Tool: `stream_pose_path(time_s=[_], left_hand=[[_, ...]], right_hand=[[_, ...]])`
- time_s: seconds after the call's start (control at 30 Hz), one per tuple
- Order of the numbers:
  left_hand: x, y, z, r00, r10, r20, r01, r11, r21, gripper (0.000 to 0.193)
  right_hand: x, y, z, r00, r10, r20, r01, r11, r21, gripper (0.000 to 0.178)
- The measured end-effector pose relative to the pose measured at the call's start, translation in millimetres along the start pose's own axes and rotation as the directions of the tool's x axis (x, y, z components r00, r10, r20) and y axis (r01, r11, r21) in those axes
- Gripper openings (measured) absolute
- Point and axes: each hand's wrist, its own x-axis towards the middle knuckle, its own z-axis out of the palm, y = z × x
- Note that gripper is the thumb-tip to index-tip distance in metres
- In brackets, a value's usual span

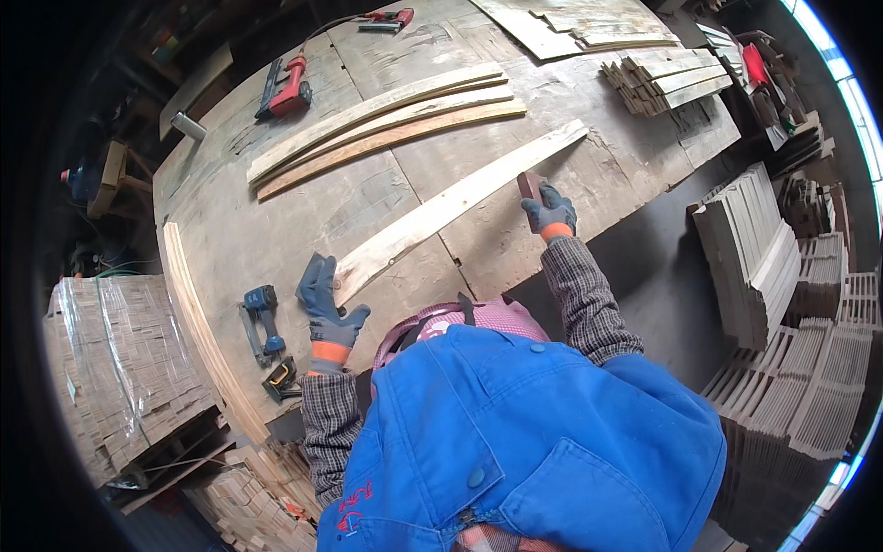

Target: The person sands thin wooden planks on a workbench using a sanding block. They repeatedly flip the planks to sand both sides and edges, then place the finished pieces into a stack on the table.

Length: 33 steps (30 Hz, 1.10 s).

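Observation:
A long pale wooden board (451, 204) lies slantwise across the worktable (363, 198) in front of me. My left hand (324, 299), in a grey glove with an orange cuff, is at the board's near left end, fingers stretched and thumb apart. My right hand (553, 211), gloved alike, is closed round a small dark brown block (529, 186) that looks like a sanding block. The block is beside the board's near edge, toward its right half; whether it touches the wood I cannot tell.
Several boards (386, 124) lie beyond mine. A red nail gun (287, 89) and another red nail gun (391, 18) are at the back; a blue nail gun (263, 319) lies left of my left hand. Slats (667, 78) are stacked far right. Wrapped wood (120, 359) stands left.

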Motion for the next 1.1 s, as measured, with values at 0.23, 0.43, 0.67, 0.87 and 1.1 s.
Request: stream_pose_path(time_s=[0.23, 0.43, 0.67, 0.87, 1.1], left_hand=[[7, -16, -9, 0.973, -0.185, 0.14, 0.2, 0.975, -0.095, 0.041], [22, -23, 14, 0.729, -0.667, 0.155, 0.559, 0.45, -0.696, 0.027], [25, 2, 14, 0.483, -0.848, 0.217, 0.679, 0.207, -0.704, 0.045], [16, -1, 27, 0.442, -0.894, 0.075, 0.549, 0.203, -0.811, 0.071], [4, 19, 33, 0.43, -0.875, 0.222, 0.596, 0.09, -0.798, 0.07]], right_hand=[[-44, 90, -7, 0.986, 0.157, -0.052, -0.134, 0.943, 0.306, 0.083], [-54, 55, -6, 0.995, 0.052, -0.083, -0.001, 0.853, 0.522, 0.078], [-96, -89, -25, 0.798, -0.594, -0.103, 0.594, 0.747, 0.298, 0.07], [-167, -204, -12, 0.411, -0.897, 0.161, 0.839, 0.441, 0.319, 0.062], [-115, -180, 15, 0.58, -0.773, 0.257, 0.765, 0.626, 0.154, 0.066]])
